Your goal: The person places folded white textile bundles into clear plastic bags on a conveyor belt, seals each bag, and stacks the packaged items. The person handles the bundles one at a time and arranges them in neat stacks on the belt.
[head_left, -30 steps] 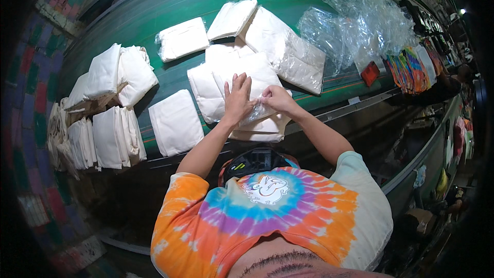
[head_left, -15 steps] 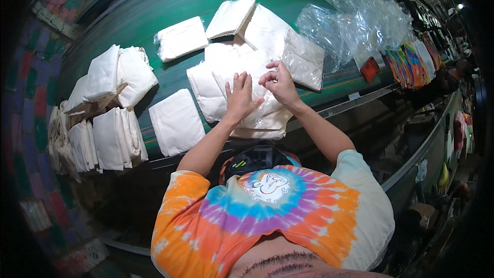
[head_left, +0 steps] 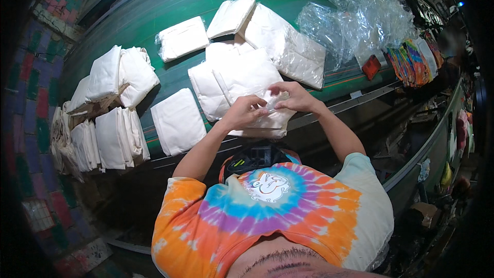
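Observation:
Folded white cloth lies in a loose pile on the green surface in front of me. A clear plastic bag wraps the near part of the top bundle. My left hand is at its near edge, fingers curled and pinching the plastic. Close beside it on the right, my right hand is bent over the same edge, thumb and fingers curled in on the film. The exact grip of the fingertips is partly hidden. Left of the pile lies a flat folded white cloth.
Stacks of folded white cloth stand at the left. A plastic-wrapped white packet and larger wrapped bundle lie farther back. Crumpled clear bags, a small red item and colourful tie-dyed cloths are at the right.
Both hands have come down toward the near edge of the top bundle. The left fingers have curled from a flat spread, and the right hand has dropped onto the plastic.

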